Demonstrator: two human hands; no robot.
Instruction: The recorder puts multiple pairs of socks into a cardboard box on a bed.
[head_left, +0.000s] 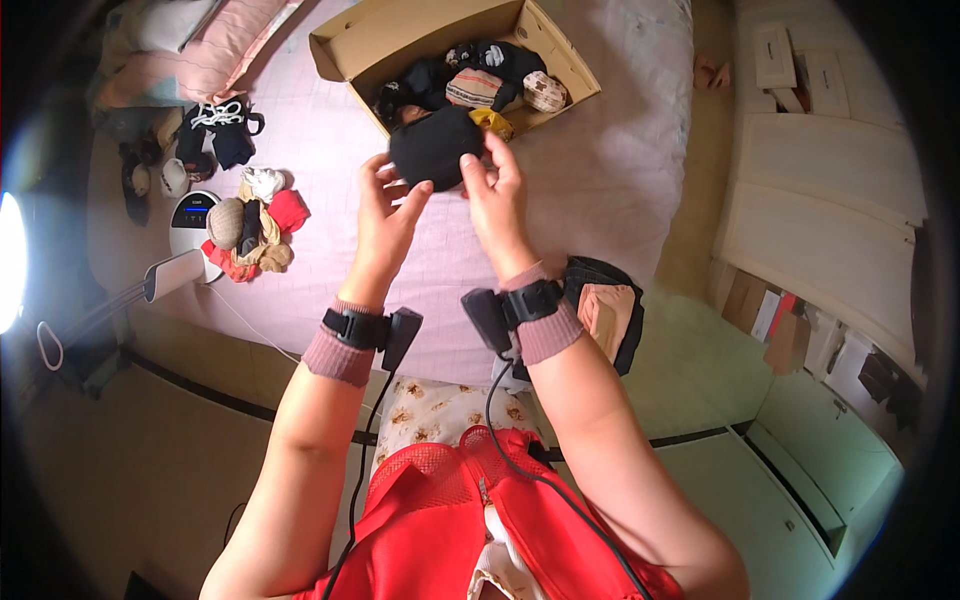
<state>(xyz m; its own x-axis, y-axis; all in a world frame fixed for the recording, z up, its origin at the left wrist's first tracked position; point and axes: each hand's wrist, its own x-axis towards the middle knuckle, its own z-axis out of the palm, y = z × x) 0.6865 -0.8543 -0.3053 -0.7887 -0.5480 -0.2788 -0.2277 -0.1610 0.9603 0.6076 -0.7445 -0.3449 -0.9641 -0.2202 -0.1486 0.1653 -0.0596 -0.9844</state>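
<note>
A rounded, folded bundle of black cloth (437, 148) is held up in front of me, at the near edge of an open cardboard box (420, 45). My left hand (389, 210) grips its left side, thumb at the lower edge. On the right side, my right hand (496, 199) has its thumb on the cloth and its fingers behind. Inside the box lie several rolled socks, among them a striped sock bundle (474, 88), a patterned brown-and-white one (544, 91) and a yellow one (492, 124). The bundle hides part of the box's near side.
A lamp base (187, 225) stands on the bed sheet (337, 262) at left, with a pile of rolled socks (259, 225) against it. Beyond are black garments with white laces (225, 131). Folded clothes (607, 311) lie by my right wrist. Cables hang from both wrist devices.
</note>
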